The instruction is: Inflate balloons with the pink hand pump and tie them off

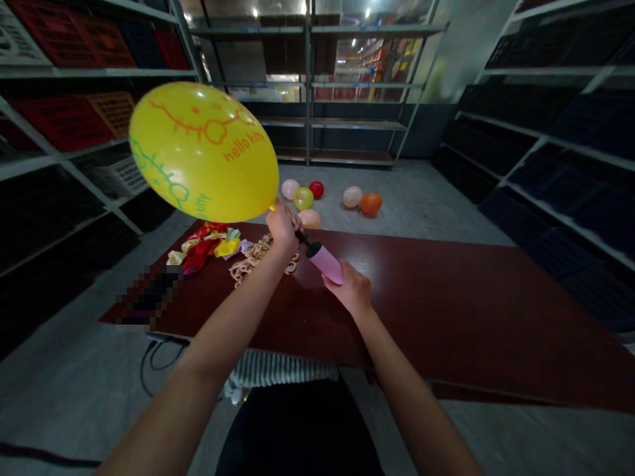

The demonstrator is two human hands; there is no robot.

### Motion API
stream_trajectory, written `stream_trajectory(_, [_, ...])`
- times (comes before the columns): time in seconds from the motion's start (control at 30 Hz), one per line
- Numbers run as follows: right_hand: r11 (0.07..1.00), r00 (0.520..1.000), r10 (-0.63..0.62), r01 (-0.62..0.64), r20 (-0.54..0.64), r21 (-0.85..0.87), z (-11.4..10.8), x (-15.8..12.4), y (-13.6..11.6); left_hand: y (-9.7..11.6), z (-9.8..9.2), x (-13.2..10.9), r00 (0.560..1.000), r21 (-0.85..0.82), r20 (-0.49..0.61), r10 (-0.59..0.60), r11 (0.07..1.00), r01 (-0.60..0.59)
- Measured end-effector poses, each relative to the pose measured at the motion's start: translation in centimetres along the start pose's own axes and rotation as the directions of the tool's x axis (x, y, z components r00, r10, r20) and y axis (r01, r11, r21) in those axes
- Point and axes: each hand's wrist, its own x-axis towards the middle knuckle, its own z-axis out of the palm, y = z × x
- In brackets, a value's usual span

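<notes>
Beyond and left of the pink pump gripped in my right hand, the yellow balloon slants its long axis pumpward, neck pinched by my nearer left hand.

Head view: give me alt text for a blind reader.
A left hand holds an inflated yellow "hello kitty" balloon; the right hand grips a pink pump above a table. Limp balloons lie on it; inflated balloons on the floor beyond.
</notes>
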Motion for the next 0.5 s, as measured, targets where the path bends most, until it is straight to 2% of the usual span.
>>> stream_trajectory(0.1, [1.000,1.000,0.019,-0.019,0.015,0.002,-0.1,0.0,0.1,-2.2,0.0,-1.5,0.999,-0.017,-0.022,-0.027,0.999,0.027])
stream_trajectory(0.17, [1.000,0.999,0.017,-0.018,0.045,0.015,-0.2,0.1,0.0,-2.4,-0.5,-1.9,0.999,-0.040,-0.024,-0.029,0.999,0.028])
stream_trajectory(0.33, [0.996,0.990,-0.041,0.029,0.137,0.085,-0.3,0.1,-0.5,-0.7,-2.5,-2.0,0.997,-0.076,-0.074,0.003,0.997,-0.009])
stream_trajectory(0.5, [0.992,0.975,-0.109,0.094,0.195,0.087,-0.4,-0.1,-0.7,1.4,-4.9,-2.1,0.992,-0.156,-0.115,-0.049,0.987,0.031])
